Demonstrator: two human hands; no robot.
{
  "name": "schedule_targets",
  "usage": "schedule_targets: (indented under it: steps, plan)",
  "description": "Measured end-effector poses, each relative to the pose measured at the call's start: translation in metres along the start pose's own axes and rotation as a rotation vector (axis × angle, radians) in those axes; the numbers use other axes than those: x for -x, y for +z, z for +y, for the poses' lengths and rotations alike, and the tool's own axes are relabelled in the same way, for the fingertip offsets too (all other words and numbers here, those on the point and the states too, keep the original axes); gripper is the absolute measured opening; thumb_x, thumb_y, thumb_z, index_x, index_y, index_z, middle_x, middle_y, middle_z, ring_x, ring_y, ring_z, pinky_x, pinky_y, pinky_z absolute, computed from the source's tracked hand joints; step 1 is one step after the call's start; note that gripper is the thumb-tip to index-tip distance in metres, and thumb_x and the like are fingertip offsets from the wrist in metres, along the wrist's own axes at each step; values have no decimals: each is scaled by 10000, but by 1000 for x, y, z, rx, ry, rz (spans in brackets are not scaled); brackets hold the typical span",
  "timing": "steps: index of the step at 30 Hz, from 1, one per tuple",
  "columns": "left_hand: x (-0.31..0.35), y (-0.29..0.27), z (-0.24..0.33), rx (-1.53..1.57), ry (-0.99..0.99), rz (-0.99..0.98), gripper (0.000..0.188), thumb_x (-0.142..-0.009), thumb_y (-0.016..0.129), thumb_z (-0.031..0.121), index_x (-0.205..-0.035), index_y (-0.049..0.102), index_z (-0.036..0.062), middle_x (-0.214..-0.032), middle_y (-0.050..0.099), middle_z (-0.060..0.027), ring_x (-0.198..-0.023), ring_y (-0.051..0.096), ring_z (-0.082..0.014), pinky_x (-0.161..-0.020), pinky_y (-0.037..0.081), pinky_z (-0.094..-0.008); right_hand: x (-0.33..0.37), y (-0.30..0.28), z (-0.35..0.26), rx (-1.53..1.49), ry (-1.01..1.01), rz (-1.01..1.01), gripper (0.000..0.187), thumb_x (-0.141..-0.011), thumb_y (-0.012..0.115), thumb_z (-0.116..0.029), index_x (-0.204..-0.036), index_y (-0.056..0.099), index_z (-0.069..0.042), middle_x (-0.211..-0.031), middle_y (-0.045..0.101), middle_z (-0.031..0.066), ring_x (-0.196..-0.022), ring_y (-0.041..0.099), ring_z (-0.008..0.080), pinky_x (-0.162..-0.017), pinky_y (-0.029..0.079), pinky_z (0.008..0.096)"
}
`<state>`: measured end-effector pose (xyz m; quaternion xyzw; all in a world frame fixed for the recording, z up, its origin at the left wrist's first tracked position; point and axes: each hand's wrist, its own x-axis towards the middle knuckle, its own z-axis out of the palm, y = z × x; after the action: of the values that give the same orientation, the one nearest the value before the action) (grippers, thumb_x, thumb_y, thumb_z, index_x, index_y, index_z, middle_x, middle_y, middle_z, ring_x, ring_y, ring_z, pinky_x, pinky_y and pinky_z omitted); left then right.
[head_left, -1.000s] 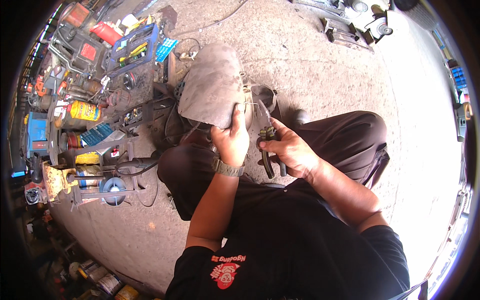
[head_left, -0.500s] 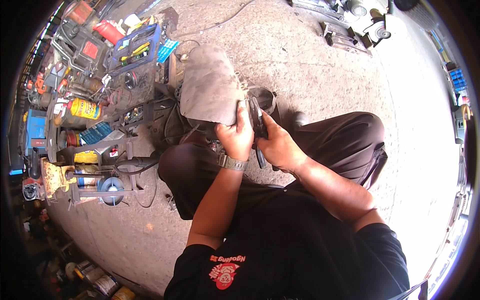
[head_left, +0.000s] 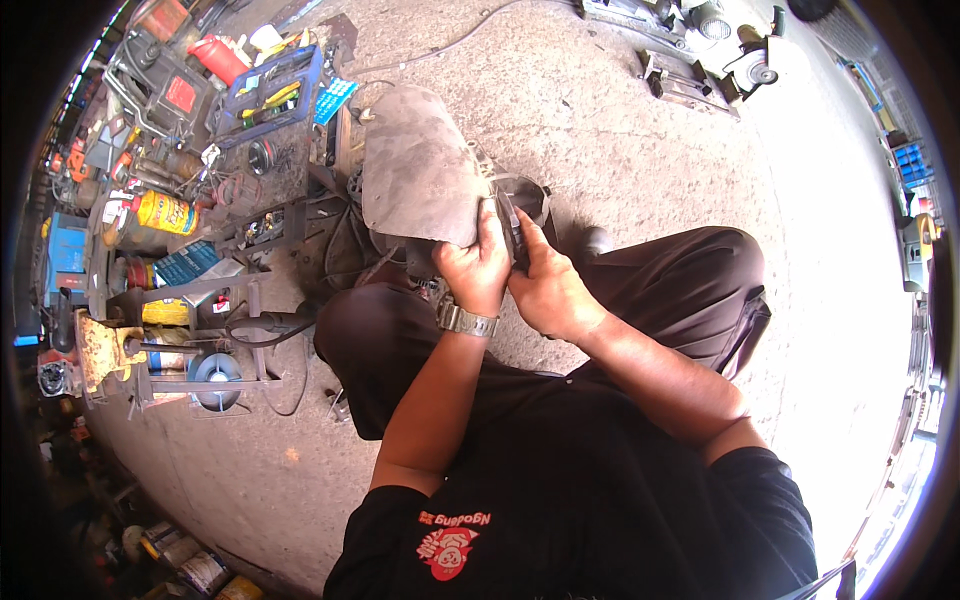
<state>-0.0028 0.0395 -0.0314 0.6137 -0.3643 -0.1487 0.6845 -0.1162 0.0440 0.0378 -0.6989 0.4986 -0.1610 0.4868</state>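
Observation:
A grey, flat metal sheet (head_left: 415, 165) with rounded corners is held up over my crossed legs. My left hand (head_left: 476, 270) is closed on its near right edge, thumb lying along the top and fingers hidden beneath. Beside it, my right hand (head_left: 556, 292) is closed around a dark two-handled hand tool (head_left: 516, 236), like snips or pliers. The tool stands against the sheet's right edge; its jaws are too hidden to tell its exact kind. Behind the sheet's right side shows a dark round-rimmed object with a strap (head_left: 530, 192).
Left lie a blue tool case (head_left: 268, 95), a yellow container (head_left: 166, 214), a red bottle (head_left: 217, 58) and a metal frame (head_left: 200, 382) with cans. A cut-off machine (head_left: 750, 70) stands at the far right. A cable (head_left: 435, 50) crosses the concrete floor.
My right hand has closed further round the tool; the handle that stuck out below it no longer shows. The sheet and my left hand have barely shifted.

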Motion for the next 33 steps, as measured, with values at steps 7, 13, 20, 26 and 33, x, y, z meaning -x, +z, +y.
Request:
schedule_targets:
  steps: [7, 13, 20, 26, 33]
  plan:
    - [0, 0, -1, -88, 34, -10, 184, -960, 675, 51, -1015, 727, -116, -967, 775, -130, -833, 717, -139, -710, 548, -308, -6, -6, -2, 661, -90, -1, 766, -901, 508, -70, -1592, 184, -4, -1097, 608, 347, -1015, 667, 441, -899, 553, 474]
    - [-8, -5, -9, 17, -75, -33, 197, -955, 687, 62, -1009, 721, -124, -958, 768, -121, -843, 701, -124, -728, 539, -299, -13, -21, 5, 911, -175, -58, 795, -904, 546, -68, -1606, 175, -53, -1115, 602, 291, -1038, 664, 402, -880, 564, 475]
    - [-29, -24, 14, 445, -438, -82, 234, -915, 713, 42, -1098, 681, -100, -1086, 725, -117, -938, 686, -172, -846, 533, -313, -12, -67, 58, 346, -132, -81, 577, -952, 588, -72, -1484, 374, -10, -1210, 660, 256, -992, 691, 335, -871, 531, 437]
    - [-32, -35, 28, 544, -688, -189, 296, -924, 700, 62, -1196, 647, -44, -1162, 694, -102, -1037, 660, -179, -921, 521, -328, -11, -87, 51, -133, 113, -344, 561, -986, 582, -59, -1504, 369, -33, -1072, 669, 56, -887, 616, 117, -694, 507, 266]
    - [-34, -37, 24, 727, -771, -306, 313, -920, 698, 71, -1219, 643, -5, -1153, 689, -79, -1064, 655, -187, -945, 515, -338, 16, -103, 32, -798, 216, -514, 858, -922, 701, -34, -1588, 160, -56, -1112, 651, 57, -853, 586, 84, -645, 459, 212]
